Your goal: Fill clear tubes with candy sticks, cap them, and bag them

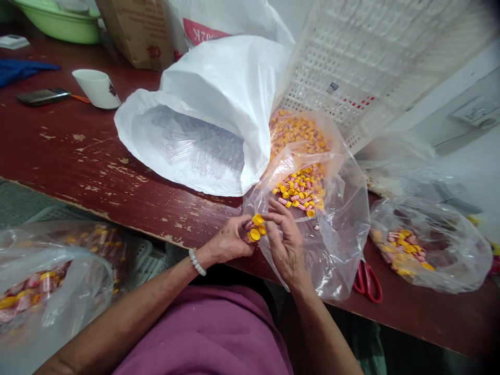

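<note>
In my left hand [231, 240], closed, is a small bunch of clear tubes with yellow caps [254, 235] and red-and-white patterned contents, caps facing right. My right hand [288, 242] is beside them, its fingers stretched out and a fingertip at or very near the caps; I see nothing held in it. Just beyond it, an open clear plastic bag [344, 245] holds many yellow caps with red-and-white pieces [299, 190]. Left of that bag, a white sack [230, 67] lies with its mouth towards me, clear empty tubes [195, 153] inside.
On the worn red table [94, 161] are a white cup [96, 87], a phone [44, 97] and red-handled scissors [367, 284]. A white perforated crate [351, 62] leans behind. Another bag of capped pieces [410, 247] sits right; filled tubes [47, 284] fill a bag lower left.
</note>
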The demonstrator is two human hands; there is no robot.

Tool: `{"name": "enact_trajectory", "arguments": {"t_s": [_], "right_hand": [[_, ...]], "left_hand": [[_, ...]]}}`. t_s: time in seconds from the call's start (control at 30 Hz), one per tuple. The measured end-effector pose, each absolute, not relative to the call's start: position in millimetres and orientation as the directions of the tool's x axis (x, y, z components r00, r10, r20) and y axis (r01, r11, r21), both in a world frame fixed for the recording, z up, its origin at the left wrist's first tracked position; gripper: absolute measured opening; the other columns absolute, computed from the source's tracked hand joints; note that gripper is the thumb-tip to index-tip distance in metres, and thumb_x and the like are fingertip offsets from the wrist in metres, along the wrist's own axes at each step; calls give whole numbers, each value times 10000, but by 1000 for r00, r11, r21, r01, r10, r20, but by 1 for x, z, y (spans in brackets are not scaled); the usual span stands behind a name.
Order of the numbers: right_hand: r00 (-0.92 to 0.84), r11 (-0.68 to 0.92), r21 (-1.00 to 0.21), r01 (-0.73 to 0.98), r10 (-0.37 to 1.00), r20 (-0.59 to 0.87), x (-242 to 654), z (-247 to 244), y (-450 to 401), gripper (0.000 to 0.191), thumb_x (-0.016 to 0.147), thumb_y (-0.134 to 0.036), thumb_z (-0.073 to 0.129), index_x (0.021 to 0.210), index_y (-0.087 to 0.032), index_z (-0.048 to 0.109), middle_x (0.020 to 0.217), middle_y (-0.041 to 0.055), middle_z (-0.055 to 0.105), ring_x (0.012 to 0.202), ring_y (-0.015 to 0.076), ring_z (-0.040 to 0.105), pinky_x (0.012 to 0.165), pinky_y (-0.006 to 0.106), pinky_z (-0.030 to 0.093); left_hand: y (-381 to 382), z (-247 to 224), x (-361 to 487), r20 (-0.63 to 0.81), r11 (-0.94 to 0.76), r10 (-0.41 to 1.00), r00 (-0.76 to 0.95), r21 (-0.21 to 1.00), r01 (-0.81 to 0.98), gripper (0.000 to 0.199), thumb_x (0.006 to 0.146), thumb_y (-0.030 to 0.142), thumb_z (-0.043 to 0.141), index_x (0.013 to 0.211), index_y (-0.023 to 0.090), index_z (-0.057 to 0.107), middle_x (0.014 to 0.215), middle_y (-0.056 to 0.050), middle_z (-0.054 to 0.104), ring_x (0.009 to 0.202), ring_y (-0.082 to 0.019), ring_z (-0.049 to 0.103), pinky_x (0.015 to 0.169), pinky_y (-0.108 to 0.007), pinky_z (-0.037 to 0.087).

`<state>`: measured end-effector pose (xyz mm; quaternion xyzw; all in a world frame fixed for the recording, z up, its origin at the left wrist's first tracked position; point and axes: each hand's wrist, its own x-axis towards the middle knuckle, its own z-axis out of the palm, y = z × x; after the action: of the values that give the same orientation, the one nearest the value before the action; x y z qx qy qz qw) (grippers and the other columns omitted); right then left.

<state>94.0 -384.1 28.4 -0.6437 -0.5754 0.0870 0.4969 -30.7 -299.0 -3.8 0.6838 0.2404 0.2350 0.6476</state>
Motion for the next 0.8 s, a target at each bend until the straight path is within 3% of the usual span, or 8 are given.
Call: {"name": "enact_trajectory", "arguments": {"t_s": [0.1,0.23,0.33,0.4,0.47,0.6,0.67,0.8], "right_hand": [[311,160,-677,719,797,518,92,30,-384,220,918,-268,431,1003,-229,631,1336,77,455,1251,212,422,1053,463,329],[67,212,-581,786,905,420,88,30,-382,240,877,-314,520,1085,-254,624,1360,72,442,1252,236,406,1041,473,338],[98,198,-594,780,899,428,108,25,-372,235,912,-311,458,1039,-248,645,1367,68,429,1227,207,431,1014,428,374],[235,110,-573,812,838,493,137,16,-361,255,922,-298,429,1047,-222,638,1270,92,507,1161,198,475,983,415,394],[341,-62,-473,879,775,532,171,0,-348,251,888,-303,485,1053,-188,635,1108,115,591,1053,224,514,938,444,403],[336,-248,-245,937,834,438,213,-29,-335,185,832,-299,566,910,-183,687,921,115,641,901,247,525,847,456,404],[341,-223,-294,929,825,451,210,-28,-338,198,846,-329,558,890,-185,686,874,94,648,857,224,534,835,426,410],[285,39,-603,797,855,433,165,12,-356,235,892,-355,501,1029,-217,634,950,50,633,866,178,564,809,355,454]], "left_hand": [[-299,-3,-33,7,-18,637,771,1000,6,283,501,26,545,766,124,547,680,35,494,614,-84,422,531,-187,323],[-299,-5,-37,-24,62,635,772,998,-19,382,510,30,551,882,109,587,745,13,573,657,-103,483,570,-193,383],[-296,-6,-39,-72,87,652,755,996,20,357,488,15,534,830,106,581,698,30,552,603,-78,460,497,-164,347],[-293,-6,-41,-125,139,672,730,989,41,347,489,29,550,826,109,571,691,28,555,560,-68,452,426,-148,306],[-291,-5,-43,-180,217,675,715,975,41,356,501,61,580,853,115,564,721,13,583,531,-68,458,370,-141,287],[-291,-4,-46,-226,341,643,732,940,-9,353,499,93,621,845,123,559,739,6,601,489,-56,441,326,-141,301],[-292,-3,-46,-236,375,620,748,927,-18,343,493,90,625,827,119,558,723,8,593,469,-46,429,321,-141,299],[-295,-1,-40,-251,358,610,751,933,21,317,483,91,618,792,122,552,669,26,568,428,-39,402,311,-151,287]]}}
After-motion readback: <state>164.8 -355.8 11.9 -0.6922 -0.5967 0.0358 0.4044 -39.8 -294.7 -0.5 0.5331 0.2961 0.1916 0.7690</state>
